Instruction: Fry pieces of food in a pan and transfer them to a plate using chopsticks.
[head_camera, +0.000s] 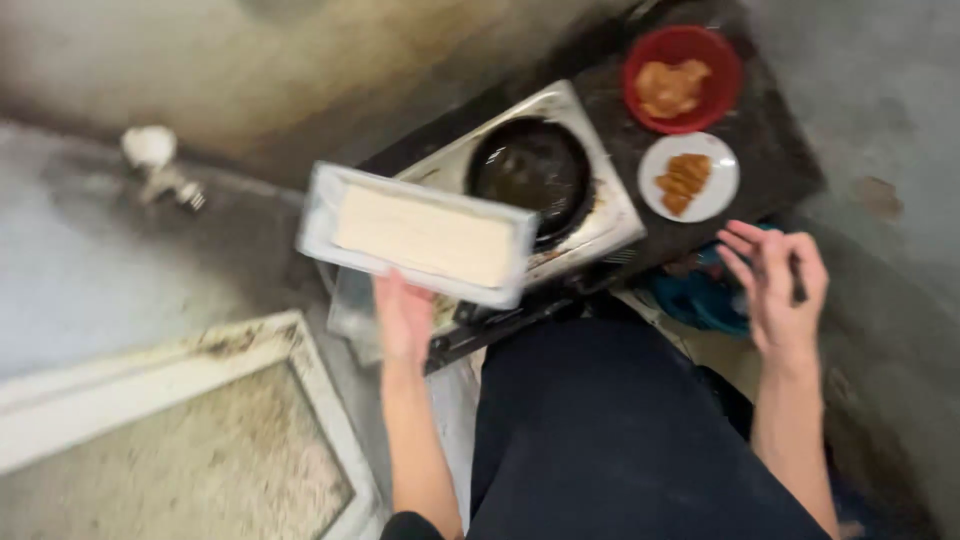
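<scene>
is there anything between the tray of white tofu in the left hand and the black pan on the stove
Nothing visible: the left hand holds the clear plastic tray of white tofu just left of the black round pan on the steel stove, partly overlapping it.

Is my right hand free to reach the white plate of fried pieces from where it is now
Probably yes. The right hand hovers just below the white plate, with nothing visible between them. It seems to grip a thin dark object, blurred, so picking the plate up may be awkward.

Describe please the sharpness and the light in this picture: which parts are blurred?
Head view: all is soft with motion blur; the clear tray on the left hand smears most; the right hand is blurred too; the red bowl and white plate read clearest; lighting is dim, the pan dark.
</scene>
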